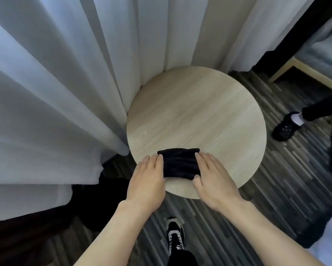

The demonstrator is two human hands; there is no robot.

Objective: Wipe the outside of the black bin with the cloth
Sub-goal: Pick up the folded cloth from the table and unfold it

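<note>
Black cloth [179,163], folded into a small rectangle, lies flat on the near part of a round table [197,112] of pale wood grain, and both hands are on it. On the left hand [148,179] the fingers are straight and close together, their tips pressing on the cloth's left edge; nothing is gripped, the palm facing down and lying over the table's near-left rim. On the right hand [211,181] the fingers lie flat along the cloth's right edge while the thumb curls in to touch its near-right corner, a loose hold rather than a closed one. Both bare forearms run back towards the near edge of the view. Between them, lower down, a black-and-white shoe [174,235] stands on the dark striped floor [280,181]. White curtains [52,89] hang in heavy folds across the left and far side, touching the table's far-left rim. A dark shape [101,198] sits on the floor under the curtain hem, near and left of the table; whether it is the black bin cannot be told. At the right, another person's black shoes [285,129] and a pale wooden frame [303,72] appear.
</note>
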